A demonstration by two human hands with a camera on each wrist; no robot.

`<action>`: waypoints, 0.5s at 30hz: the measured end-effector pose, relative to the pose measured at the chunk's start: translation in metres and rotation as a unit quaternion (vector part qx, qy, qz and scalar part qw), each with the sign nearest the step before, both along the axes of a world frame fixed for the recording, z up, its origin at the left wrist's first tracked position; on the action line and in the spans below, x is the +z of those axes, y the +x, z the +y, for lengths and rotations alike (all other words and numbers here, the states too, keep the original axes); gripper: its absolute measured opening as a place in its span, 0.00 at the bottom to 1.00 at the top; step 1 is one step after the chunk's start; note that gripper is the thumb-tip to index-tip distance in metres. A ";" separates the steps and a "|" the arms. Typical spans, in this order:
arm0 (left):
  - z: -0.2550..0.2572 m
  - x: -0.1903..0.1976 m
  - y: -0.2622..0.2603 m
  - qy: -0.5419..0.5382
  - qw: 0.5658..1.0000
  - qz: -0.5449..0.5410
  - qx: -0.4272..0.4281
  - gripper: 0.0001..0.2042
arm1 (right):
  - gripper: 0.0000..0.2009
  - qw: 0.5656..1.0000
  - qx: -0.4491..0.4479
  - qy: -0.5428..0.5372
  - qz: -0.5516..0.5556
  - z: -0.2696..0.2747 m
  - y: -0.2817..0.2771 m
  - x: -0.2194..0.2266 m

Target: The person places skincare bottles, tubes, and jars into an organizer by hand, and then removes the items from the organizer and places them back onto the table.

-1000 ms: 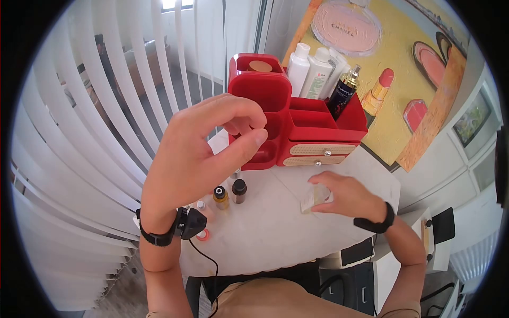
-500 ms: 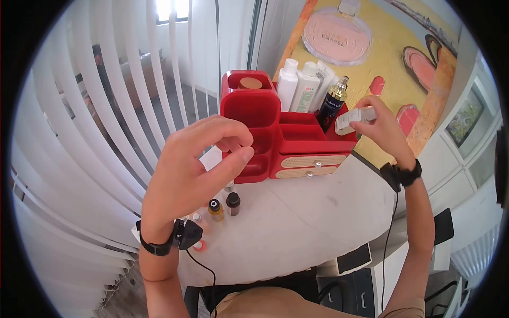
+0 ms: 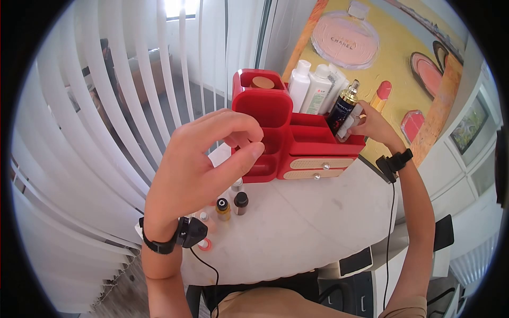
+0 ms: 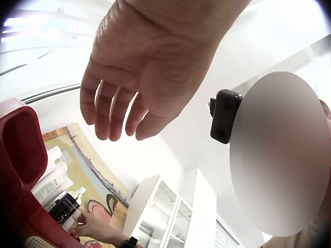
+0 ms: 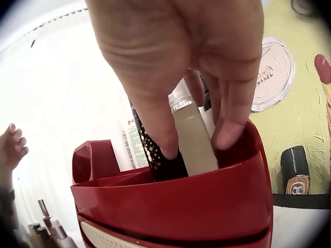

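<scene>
The right hand (image 3: pixel 373 126) pinches a pale, clear-capped bottle (image 5: pixel 194 142) between thumb and fingers, with its lower end behind the front wall of the right-hand compartment of a red organizer (image 5: pixel 217 199); whether its base rests on the bottom is hidden. A black bottle (image 3: pixel 342 108) crowds it on the left, with the thumb between them in the right wrist view. Behind stand white bottles (image 3: pixel 319 90), and beyond leans a yellow painting (image 3: pixel 395 66).

The left hand (image 3: pixel 207 164) holds nothing, its fingers loosely bent above the table (image 3: pixel 302 233), and from the head it covers part of the organizer's left compartments. Below it, a yellow bottle (image 3: pixel 223 210) and a dark bottle (image 3: pixel 241 204) stand side by side. White blinds (image 3: pixel 79 132) hang on the left.
</scene>
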State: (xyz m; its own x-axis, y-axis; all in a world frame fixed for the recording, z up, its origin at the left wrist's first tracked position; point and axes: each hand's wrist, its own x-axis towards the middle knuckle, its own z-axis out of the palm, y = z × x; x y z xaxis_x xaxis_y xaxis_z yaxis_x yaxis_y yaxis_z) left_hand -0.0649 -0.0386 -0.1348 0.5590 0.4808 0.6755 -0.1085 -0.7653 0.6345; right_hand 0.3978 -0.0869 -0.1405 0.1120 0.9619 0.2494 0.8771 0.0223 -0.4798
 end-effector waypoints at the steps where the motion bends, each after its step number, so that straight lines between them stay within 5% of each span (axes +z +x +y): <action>1: 0.000 0.000 0.000 0.007 1.000 -0.002 -0.001 0.07 | 0.32 1.000 0.000 -0.001 0.000 -0.003 0.001 -0.001; 4: 0.002 0.000 -0.001 0.021 1.000 0.003 -0.009 0.07 | 0.30 0.997 0.014 0.062 -0.046 -0.009 -0.009 -0.004; 6: 0.002 -0.001 -0.001 0.023 1.000 0.000 -0.005 0.07 | 0.31 0.995 -0.069 -0.031 0.069 -0.013 -0.022 0.002; 8: 0.001 0.000 -0.003 0.026 1.000 -0.004 -0.003 0.07 | 0.30 0.995 -0.062 0.012 0.081 -0.018 -0.014 -0.005; 12: -0.001 0.001 -0.004 -0.032 0.999 0.013 -0.009 0.07 | 0.22 0.983 -0.128 0.123 -0.041 -0.044 -0.043 0.018; 15: -0.005 0.002 0.000 -0.066 0.997 0.037 -0.011 0.07 | 0.16 0.994 -0.046 0.089 0.036 -0.063 -0.098 0.011</action>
State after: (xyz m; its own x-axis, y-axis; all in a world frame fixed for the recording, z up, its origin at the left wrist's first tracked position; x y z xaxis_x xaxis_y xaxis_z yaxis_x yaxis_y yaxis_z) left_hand -0.0650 -0.0434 -0.1326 0.6161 0.5493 0.5646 -0.0745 -0.6729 0.7360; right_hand 0.2994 -0.1503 -0.1296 0.2215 0.8884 0.4021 0.8425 0.0333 -0.5376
